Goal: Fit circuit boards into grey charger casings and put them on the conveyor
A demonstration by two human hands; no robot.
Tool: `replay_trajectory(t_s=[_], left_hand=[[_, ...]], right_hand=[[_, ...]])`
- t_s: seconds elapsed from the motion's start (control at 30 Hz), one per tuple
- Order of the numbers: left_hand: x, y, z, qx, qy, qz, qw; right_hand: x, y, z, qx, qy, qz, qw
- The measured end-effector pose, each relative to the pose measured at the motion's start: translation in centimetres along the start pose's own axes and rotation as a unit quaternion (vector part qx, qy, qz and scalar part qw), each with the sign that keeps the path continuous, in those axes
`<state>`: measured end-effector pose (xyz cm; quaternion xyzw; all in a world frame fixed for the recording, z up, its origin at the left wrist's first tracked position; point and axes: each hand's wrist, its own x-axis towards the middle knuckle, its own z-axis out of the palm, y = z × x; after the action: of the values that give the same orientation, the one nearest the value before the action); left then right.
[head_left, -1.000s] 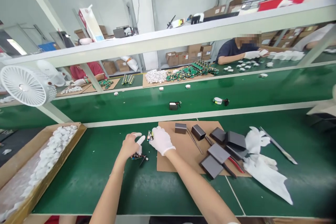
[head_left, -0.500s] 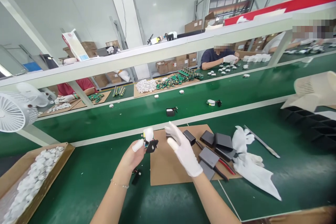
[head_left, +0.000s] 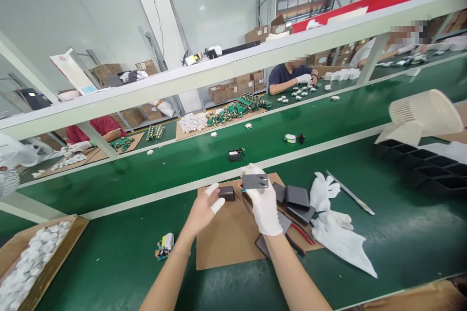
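Observation:
My right hand [head_left: 265, 206], in a white glove, is closed around a dark plug plate [head_left: 255, 181] with two metal prongs. Bits of yellow and blue show at the plate's left edge; what lies behind it is hidden. My left hand [head_left: 204, 210], with white finger cots on thumb and finger, has its fingers apart beside a black case [head_left: 227, 193] on the cardboard sheet [head_left: 222, 243]. Whether a fingertip touches the case I cannot tell. A circuit board unit [head_left: 165, 246] with white and yellow parts lies on the green bench left of my left forearm.
Black cases [head_left: 297, 197], red-handled pliers [head_left: 302, 233], white gloves [head_left: 339, 238] and tweezers [head_left: 350, 192] lie to the right. A carton [head_left: 78, 233] of white parts stands left, a fan [head_left: 423, 114] right. Units sit on the green conveyor [head_left: 182, 155]; co-workers [head_left: 288, 77] sit beyond.
The unit with the black plate has left my left hand, and my right hand now holds such a plate. My left hand has opened near a black case. The view has shifted slightly.

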<state>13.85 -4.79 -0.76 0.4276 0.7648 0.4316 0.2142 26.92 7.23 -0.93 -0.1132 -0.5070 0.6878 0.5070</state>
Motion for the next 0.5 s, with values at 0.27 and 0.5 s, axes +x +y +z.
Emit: replay_trajectory(t_s=[0.27,0.5], left_hand=[[3.3,-3.3,3.4,0.107,0.048,0.011,0.993],[1.2,-2.5,2.2,-0.026,0.098,0.100,0.990]], right_hand=[[-0.6,0.7,-1.3,-0.019,0.036,0.028,0.999],[-1.2,0.0,-0.2,0.003,0.011,0.081,0.997]])
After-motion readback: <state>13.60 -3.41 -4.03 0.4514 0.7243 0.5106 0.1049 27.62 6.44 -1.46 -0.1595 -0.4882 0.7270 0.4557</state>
